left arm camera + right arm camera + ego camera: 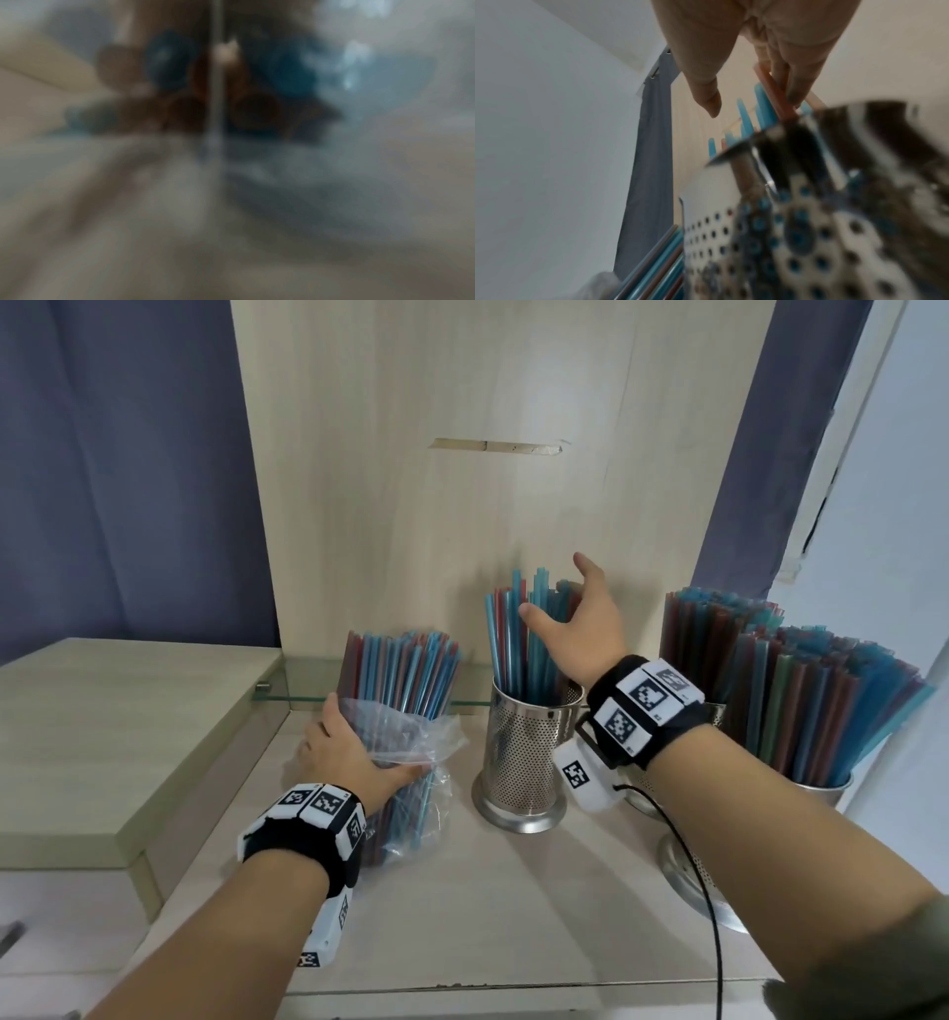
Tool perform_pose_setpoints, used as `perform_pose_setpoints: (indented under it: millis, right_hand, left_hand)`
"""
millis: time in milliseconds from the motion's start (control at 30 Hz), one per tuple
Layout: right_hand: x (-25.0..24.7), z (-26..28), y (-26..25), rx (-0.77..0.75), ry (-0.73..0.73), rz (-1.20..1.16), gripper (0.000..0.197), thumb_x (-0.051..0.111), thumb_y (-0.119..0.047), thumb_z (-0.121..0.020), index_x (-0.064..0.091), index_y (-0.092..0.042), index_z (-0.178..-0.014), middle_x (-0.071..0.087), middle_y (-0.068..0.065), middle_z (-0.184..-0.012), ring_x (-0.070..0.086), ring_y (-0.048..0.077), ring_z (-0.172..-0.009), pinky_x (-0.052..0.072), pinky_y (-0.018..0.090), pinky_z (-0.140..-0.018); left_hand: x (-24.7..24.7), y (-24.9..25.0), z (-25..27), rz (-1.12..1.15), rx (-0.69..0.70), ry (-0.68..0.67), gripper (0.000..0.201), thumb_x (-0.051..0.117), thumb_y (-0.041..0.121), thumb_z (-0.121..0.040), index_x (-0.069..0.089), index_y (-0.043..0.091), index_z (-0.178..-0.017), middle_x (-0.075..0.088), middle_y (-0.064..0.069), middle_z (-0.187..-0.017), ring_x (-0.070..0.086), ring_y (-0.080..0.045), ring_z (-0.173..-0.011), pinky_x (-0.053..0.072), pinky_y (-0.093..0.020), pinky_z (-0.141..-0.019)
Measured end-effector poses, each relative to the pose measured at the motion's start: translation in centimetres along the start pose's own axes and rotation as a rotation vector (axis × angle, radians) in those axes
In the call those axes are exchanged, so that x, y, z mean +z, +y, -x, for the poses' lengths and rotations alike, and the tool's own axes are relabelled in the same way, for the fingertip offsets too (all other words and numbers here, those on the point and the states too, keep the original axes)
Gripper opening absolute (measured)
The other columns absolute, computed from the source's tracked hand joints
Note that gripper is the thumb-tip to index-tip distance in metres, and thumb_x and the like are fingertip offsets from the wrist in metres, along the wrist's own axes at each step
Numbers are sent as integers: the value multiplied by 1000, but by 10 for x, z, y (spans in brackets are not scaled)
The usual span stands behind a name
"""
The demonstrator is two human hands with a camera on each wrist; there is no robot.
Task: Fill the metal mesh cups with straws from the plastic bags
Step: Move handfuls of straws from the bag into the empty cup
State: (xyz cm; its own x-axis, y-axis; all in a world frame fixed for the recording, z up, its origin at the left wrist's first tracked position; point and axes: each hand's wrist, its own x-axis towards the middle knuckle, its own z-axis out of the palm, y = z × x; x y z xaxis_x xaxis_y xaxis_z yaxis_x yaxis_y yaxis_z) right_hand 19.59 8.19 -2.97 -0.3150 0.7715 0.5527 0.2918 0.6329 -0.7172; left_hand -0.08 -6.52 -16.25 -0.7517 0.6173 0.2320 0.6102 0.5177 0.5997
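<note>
A clear plastic bag of blue and red straws (405, 690) stands upright on the wooden shelf at the left, and my left hand (359, 747) grips it round the middle. To its right stands a metal mesh cup (524, 762), partly filled with straws (516, 634). My right hand (567, 613) is at their tops with straight fingers (795, 81) touching them and the thumb (706, 95) spread apart. The left wrist view is blurred and shows only dark and blue straw ends (167, 60).
Two more mesh cups packed with straws stand at the right, one behind (719, 629) and one nearer (821, 788). A wooden back panel (488, 454) rises behind the cups. A raised cabinet top (102, 737) lies left. A black cable (693, 865) hangs from my right wrist.
</note>
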Motion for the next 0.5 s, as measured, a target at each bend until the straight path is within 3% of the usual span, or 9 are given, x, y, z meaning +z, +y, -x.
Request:
perform_pose_setpoints:
  millis: [100,233,333,433,500]
  right_hand:
    - [-10,13,2,-147,-34,71,88,70,-36,-89,17,-15,-156,37,6,-154,38,17,-139,33,32,-115]
    - [-20,38,16,-301,58,84,89,71,-45,-83,26,-12,-152,35,3,-153,33,17,-141,31,42,-117]
    - [-19,52,33,-137,29,116,115,80,-55,-72,14,-10,-155,25,7,-159,25,21,-146,25,43,-119]
    - [-14,60,51,115,-158,19,146,80,-74,-49,-1,-15,-156,14,8,-164,19,24,-149,25,48,-119]
    - [-12,60,58,202,-258,17,155,76,-82,-38,-2,-18,-156,16,10,-163,21,26,-148,27,51,-118]
  left_hand:
    - [1,-2,-2,-2,-6,6,149,81,75,-37,4,16,-151,32,-16,-149,37,-36,-135,37,-53,-109]
    - [2,-5,-4,-11,-2,1,151,78,78,-35,3,16,-151,30,-16,-152,36,-37,-136,36,-54,-109]
    - [2,-5,-5,-17,-3,3,152,78,78,-35,3,15,-151,29,-16,-152,36,-37,-136,36,-54,-109]
    - [2,-3,-4,-8,-4,1,151,79,77,-36,4,15,-151,29,-16,-153,36,-37,-136,36,-54,-109]
    - [1,-1,-2,-9,-4,0,150,81,75,-38,3,14,-151,28,-17,-153,35,-38,-137,35,-54,-110]
